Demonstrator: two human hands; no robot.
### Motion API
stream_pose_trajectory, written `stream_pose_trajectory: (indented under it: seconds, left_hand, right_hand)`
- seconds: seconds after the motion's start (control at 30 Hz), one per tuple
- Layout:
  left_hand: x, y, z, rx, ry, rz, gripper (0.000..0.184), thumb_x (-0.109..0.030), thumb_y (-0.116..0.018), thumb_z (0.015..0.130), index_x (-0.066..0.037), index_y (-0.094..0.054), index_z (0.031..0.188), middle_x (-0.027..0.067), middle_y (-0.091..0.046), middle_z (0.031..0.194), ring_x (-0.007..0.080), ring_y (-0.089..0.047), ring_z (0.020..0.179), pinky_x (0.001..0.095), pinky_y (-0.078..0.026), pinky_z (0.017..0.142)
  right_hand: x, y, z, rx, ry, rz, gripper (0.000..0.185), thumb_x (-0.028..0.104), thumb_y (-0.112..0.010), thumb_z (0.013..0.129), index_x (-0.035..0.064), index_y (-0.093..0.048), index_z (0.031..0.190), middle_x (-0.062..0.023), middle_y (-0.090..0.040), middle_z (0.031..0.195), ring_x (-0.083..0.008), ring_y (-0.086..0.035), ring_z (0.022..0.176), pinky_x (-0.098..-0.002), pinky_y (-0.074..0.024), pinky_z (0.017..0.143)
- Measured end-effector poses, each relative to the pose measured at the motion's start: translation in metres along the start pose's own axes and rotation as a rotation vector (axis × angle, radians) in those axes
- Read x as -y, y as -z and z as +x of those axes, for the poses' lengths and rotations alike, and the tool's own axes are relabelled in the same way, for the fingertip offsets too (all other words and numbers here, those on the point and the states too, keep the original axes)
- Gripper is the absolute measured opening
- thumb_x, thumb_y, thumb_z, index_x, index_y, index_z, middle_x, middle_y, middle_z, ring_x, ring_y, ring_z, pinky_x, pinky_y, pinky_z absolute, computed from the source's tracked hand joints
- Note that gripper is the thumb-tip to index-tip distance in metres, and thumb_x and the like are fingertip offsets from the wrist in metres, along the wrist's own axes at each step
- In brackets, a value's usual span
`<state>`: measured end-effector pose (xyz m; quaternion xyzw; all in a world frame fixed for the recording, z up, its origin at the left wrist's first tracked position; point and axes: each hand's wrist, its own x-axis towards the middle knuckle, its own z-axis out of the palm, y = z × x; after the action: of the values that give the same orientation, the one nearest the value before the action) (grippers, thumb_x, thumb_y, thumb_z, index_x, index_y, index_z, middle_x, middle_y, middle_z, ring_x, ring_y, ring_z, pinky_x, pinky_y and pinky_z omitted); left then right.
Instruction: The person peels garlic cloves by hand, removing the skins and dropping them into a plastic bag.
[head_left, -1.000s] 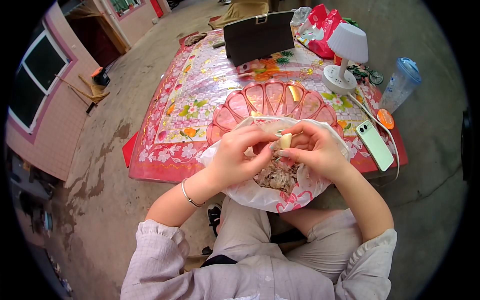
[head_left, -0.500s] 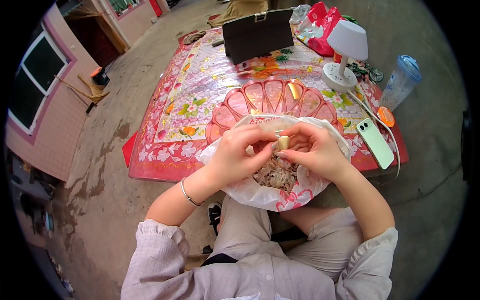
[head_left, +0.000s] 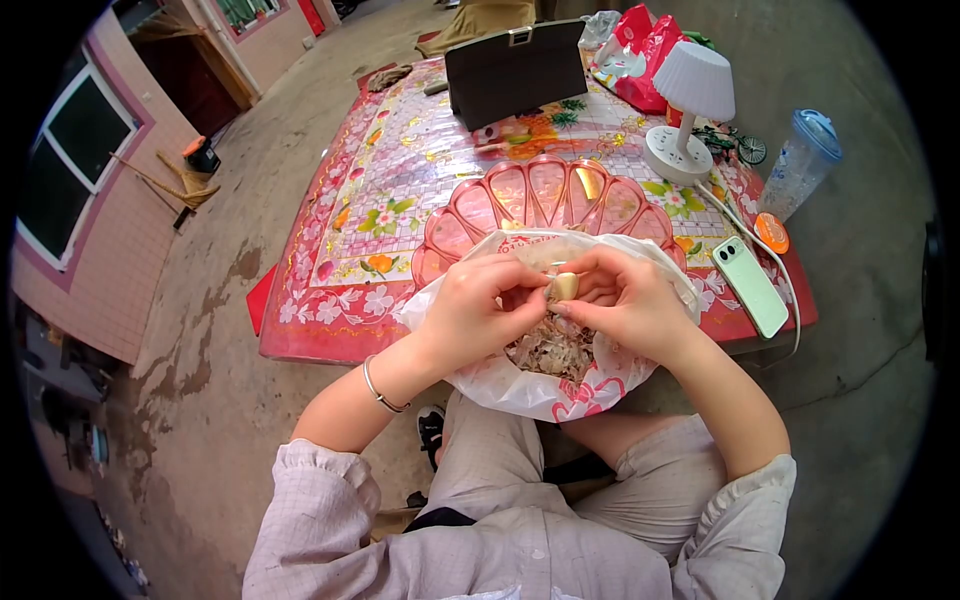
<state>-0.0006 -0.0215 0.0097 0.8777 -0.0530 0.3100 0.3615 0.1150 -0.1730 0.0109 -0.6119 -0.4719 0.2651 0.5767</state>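
A pale garlic clove sits between the fingertips of both hands, above an open bag. My right hand pinches it between thumb and fingers from the right. From the left, my left hand is closed in a pinch at the clove's edge; whether a bit of skin is between its fingertips is too small to tell. Below lies the white plastic bag with red print, spread open and holding papery garlic skins. Just behind the bag is a pink translucent scalloped tray, partly covered by it.
On the flowered tablecloth, a dark tablet case stands at the back. To the right are a white lamp, a red bag, a lidded cup, an orange round container, a cable and a pale green phone.
The garlic clove has tilted slightly between the fingertips, and my left fingertips have shifted a little against it. Otherwise both hands stay in about the same place.
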Motion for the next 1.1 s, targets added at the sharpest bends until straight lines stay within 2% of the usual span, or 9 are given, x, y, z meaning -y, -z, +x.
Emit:
stream_pose_trajectory:
  seconds: [0.13, 0.2, 0.43, 0.57, 0.63, 0.83, 1.1]
  left_hand:
    - [0.0000, 0.0004, 0.0002, -0.002, 0.028, 0.003, 0.007, 0.002, -0.063, 0.067, 0.002, -0.061, 0.074, 0.0061, -0.058, 0.063, 0.0095, -0.055, 0.053, 0.0215, -0.044, 0.049]
    - [-0.0016, 0.0005, 0.0008, -0.005, 0.034, -0.002, 0.008, 0.002, -0.063, 0.066, 0.002, -0.061, 0.074, 0.0060, -0.058, 0.063, 0.0096, -0.055, 0.053, 0.0216, -0.044, 0.049]
    - [0.0051, 0.0038, 0.0007, 0.039, 0.023, -0.082, 0.012, -0.006, -0.060, 0.071, 0.000, -0.061, 0.081, 0.0080, -0.059, 0.068, 0.0135, -0.056, 0.058, 0.0243, -0.045, 0.051]
    - [0.0003, 0.0045, 0.0039, 0.045, -0.038, -0.064, 0.013, -0.003, -0.058, 0.071, 0.002, -0.061, 0.083, 0.0075, -0.059, 0.070, 0.0115, -0.055, 0.059, 0.0236, -0.044, 0.053]
    - [-0.0027, 0.0033, 0.0035, 0.102, 0.106, -0.134, 0.013, -0.003, -0.058, 0.071, 0.002, -0.061, 0.083, 0.0077, -0.059, 0.070, 0.0125, -0.056, 0.058, 0.0240, -0.044, 0.053]
    - [-0.0003, 0.0029, 0.0037, 0.113, 0.067, -0.061, 0.013, -0.004, -0.059, 0.071, 0.001, -0.061, 0.083, 0.0077, -0.059, 0.070, 0.0133, -0.056, 0.059, 0.0248, -0.043, 0.053]
    - [0.0001, 0.0018, 0.0036, 0.092, 0.044, -0.053, 0.011, -0.003, -0.059, 0.071, 0.000, -0.062, 0.081, 0.0076, -0.058, 0.067, 0.0143, -0.054, 0.057, 0.0256, -0.042, 0.052]
  right_hand:
    - [0.0003, 0.0024, 0.0012, 0.035, -0.051, 0.084, 0.027, 0.002, -0.064, 0.072, -0.0039, -0.053, 0.096, -0.0086, -0.061, 0.084, -0.0113, -0.060, 0.075, -0.0226, -0.0498, 0.066]
    - [0.0022, 0.0032, 0.0025, 0.041, -0.114, 0.241, 0.027, 0.001, -0.063, 0.074, -0.0034, -0.051, 0.098, -0.0089, -0.061, 0.086, -0.0118, -0.060, 0.077, -0.0229, -0.0491, 0.067]
    - [0.0018, 0.0048, 0.0024, 0.070, -0.133, 0.269, 0.028, 0.001, -0.063, 0.074, -0.0031, -0.051, 0.098, -0.0085, -0.061, 0.085, -0.0115, -0.059, 0.078, -0.0225, -0.0483, 0.067]
    - [0.0014, 0.0035, 0.0022, 0.047, -0.097, 0.214, 0.027, 0.000, -0.064, 0.073, -0.0028, -0.051, 0.097, -0.0078, -0.061, 0.085, -0.0111, -0.060, 0.077, -0.0223, -0.0487, 0.067]
    - [-0.0012, 0.0026, 0.0020, 0.036, -0.074, 0.185, 0.027, 0.000, -0.064, 0.073, -0.0028, -0.051, 0.097, -0.0076, -0.061, 0.085, -0.0110, -0.060, 0.077, -0.0222, -0.0490, 0.067]
    - [0.0000, -0.0001, 0.0002, -0.013, -0.038, 0.087, 0.026, 0.001, -0.065, 0.072, -0.0023, -0.053, 0.094, -0.0080, -0.061, 0.084, -0.0106, -0.061, 0.075, -0.0216, -0.0499, 0.067]
    - [0.0018, -0.0033, -0.0021, -0.070, 0.131, -0.183, 0.023, 0.006, -0.066, 0.072, -0.0027, -0.055, 0.090, -0.0083, -0.062, 0.076, -0.0103, -0.062, 0.068, -0.0218, -0.0509, 0.062]
